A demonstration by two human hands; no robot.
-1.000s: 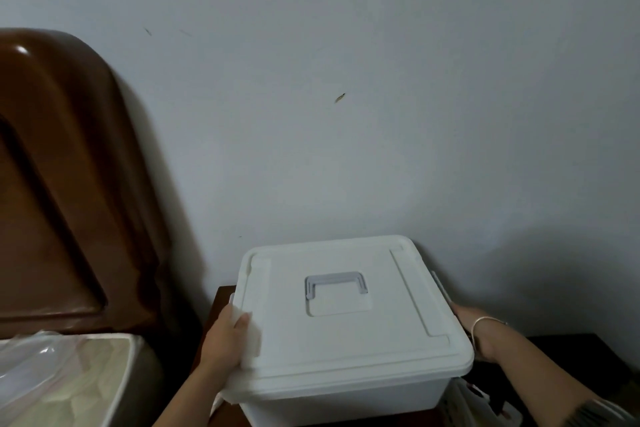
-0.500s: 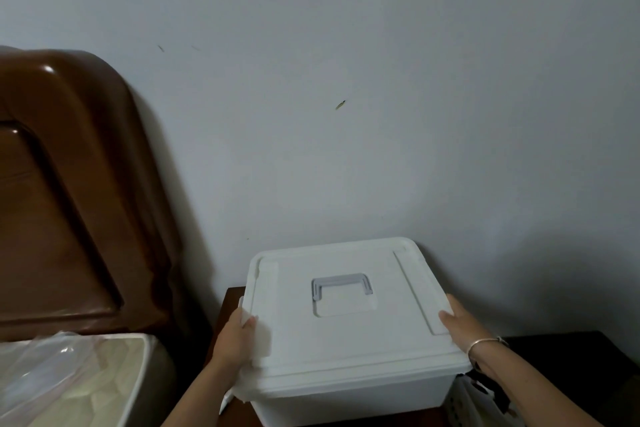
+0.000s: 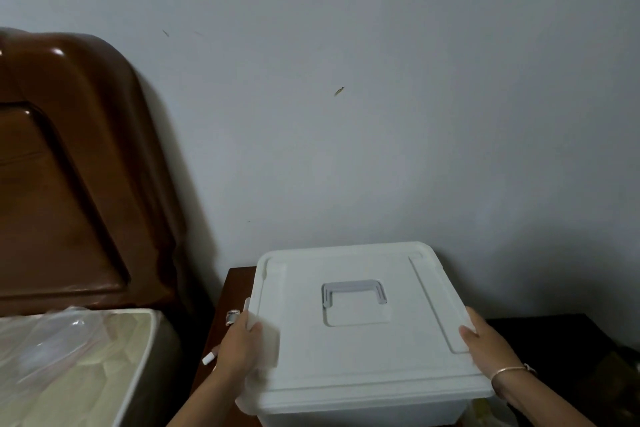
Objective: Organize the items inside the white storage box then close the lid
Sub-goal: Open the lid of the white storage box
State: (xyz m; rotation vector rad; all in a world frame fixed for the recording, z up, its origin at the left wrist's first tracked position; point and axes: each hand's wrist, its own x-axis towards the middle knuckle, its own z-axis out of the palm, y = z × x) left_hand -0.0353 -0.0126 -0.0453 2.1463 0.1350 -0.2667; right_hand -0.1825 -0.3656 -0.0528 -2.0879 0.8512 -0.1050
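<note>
Storage box [image 3: 363, 417]: we see a white plastic box at the near centre, on a dark wooden nightstand [image 3: 231, 288], with its far edge close to the wall [image 3: 381, 114].
Lid [image 3: 367, 350]: it lies flat on top of the box and covers it fully. We cannot tell whether the side latches are fastened.
Handle [image 3: 354, 290]: grey, folded down into a recess in the middle of the lid.
Left hand [image 3: 239, 352]: it grasps the lid's left edge, thumb lying on top and the rest of the hand curled round the rim. The white flap at that spot is blurred.
Right hand [image 3: 486, 350]: it holds the lid's right edge, thumb on the top face. The fingers drop over the side, where we lose sight of them.
Bracelet [image 3: 509, 370]: a thin band on the right wrist.
Small items: a little white piece [image 3: 209, 358] and a small shiny object [image 3: 232, 315] sit on the nightstand just left of the box. We cannot make out what they are.
Headboard [image 3: 69, 184]: glossy brown wood, at the far left against the wall.
Mattress [image 3: 79, 367]: pale, under clear plastic wrap, at the near left below the headboard.
Right side: a dark surface [image 3: 554, 340] lies to the right of the box.
</note>
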